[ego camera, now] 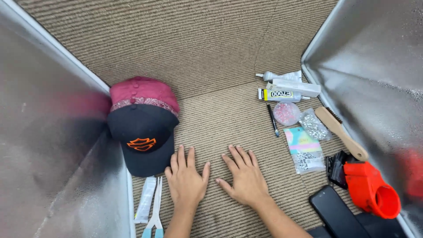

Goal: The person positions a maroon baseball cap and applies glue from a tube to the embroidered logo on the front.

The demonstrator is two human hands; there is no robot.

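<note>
Black cap [142, 143] at 9 o'clock, stacked under a maroon cap [143, 91]; long axis 12-to-6, brim pointing to 6. Pliers [154, 210] lie at 7, handles toward 6. Left hand [187, 178] flat on carpet [211, 57], fingers spread, empty, index fingertip just beside the brim. Right hand [244, 176] likewise flat, spread. Glue tubes [282, 87] and bead bags [304, 150] at 2–3.

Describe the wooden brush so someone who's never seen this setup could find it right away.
Look along the shiny silver wall on the right of the ribbed carpet. At its foot lies the wooden brush, slanting between the small bags of beads and an orange plastic tool. It alone is pale wood with dark bristles.
</note>
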